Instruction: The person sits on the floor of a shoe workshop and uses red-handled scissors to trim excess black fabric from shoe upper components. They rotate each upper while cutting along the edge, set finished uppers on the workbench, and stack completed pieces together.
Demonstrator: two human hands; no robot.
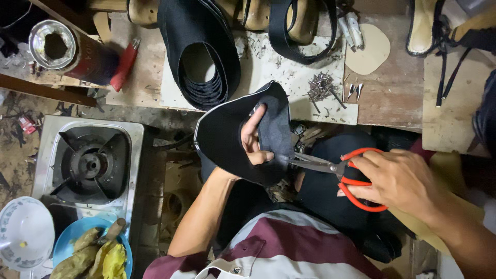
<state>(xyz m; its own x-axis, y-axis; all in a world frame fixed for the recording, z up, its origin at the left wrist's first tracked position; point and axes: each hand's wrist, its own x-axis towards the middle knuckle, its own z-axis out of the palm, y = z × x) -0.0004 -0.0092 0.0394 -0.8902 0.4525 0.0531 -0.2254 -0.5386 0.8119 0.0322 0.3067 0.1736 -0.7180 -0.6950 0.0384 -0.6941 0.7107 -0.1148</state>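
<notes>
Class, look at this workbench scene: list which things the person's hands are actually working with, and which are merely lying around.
In hand:
- black shoe upper, held by the left hand
- red-handled scissors, in the right hand, blades at the upper's edge

Lying about:
- gas stove
- pile of nails
- stack of black uppers
- blue bowl of peels
- white plate

Dim, warm light from overhead falls on the tabletop (392, 88) and forearms, glare glints on the metal can (51, 46) and stove (90, 165), deep shadow swallows the black fabric (227, 139) and lap, and focus stays fairly sharp throughout.
</notes>
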